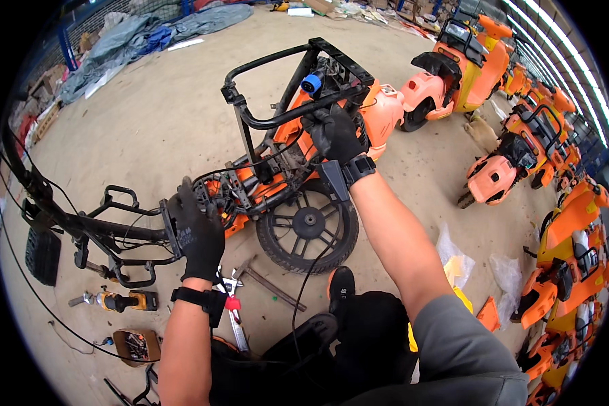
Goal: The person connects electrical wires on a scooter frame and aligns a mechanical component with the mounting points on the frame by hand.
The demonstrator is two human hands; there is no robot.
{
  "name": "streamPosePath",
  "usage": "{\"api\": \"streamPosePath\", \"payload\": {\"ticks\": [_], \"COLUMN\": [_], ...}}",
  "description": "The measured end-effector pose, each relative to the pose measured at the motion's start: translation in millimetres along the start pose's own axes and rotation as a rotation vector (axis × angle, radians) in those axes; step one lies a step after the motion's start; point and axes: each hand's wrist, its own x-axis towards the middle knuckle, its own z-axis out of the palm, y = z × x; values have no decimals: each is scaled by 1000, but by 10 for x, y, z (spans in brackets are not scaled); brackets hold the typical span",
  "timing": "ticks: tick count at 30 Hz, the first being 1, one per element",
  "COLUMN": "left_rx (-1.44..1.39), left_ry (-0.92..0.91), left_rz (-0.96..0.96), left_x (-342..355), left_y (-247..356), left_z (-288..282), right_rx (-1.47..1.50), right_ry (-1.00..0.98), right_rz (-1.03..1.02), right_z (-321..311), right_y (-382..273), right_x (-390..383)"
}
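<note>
A partly stripped scooter, with a black metal frame (pixel 122 230) and orange body parts, lies across the floor before me. My left hand (pixel 197 233), in a black glove, rests against the frame's end bracket with its fingers mostly stretched out. At the seat-side rack (pixel 271 124), my right hand (pixel 335 133), also gloved, has its fingers curled together beside a thin black cable; what they hold is hidden. A blue round connector (pixel 311 83) sits just above that hand. The black spoked wheel (pixel 309 222) shows below the frame.
Near my left forearm lie a hammer (pixel 274 285), a red-and-silver hand tool (pixel 234 312), a yellow cordless power tool (pixel 126 300) and a box of small metal parts (pixel 137 346). A loose tyre (pixel 42 257) is at far left. Several orange scooters (pixel 501 179) line the right side.
</note>
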Motion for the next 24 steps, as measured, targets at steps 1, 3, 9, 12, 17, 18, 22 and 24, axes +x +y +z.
{"api": "streamPosePath", "payload": {"ticks": [1,3,9,12,17,18,22,24], "left_rx": [-26,-97,-323,-452,-217,-215,-143,-114], "left_ry": [-9,-22,37,-23,-222,-227,-329,-365], "left_rz": [19,78,340,258,171,202,264,165], "left_x": [47,106,421,847,1497,1564,1762,1775], "left_y": [34,166,727,1150,1273,1271,1442,1573], "left_z": [-9,-8,162,151,334,436,765,701], "right_rx": [-137,66,1061,990,861,898,985,918], "right_ry": [-19,17,17,42,-48,-104,-290,-321], "right_rz": [-82,-8,357,468,450,420,435,373], "right_z": [32,69,-130,-200,-219,-264,-514,-556], "right_y": [-65,-210,-416,-561,-285,-204,-178,-285], "right_x": [6,-55,-43,51,138,124,109,-7]}}
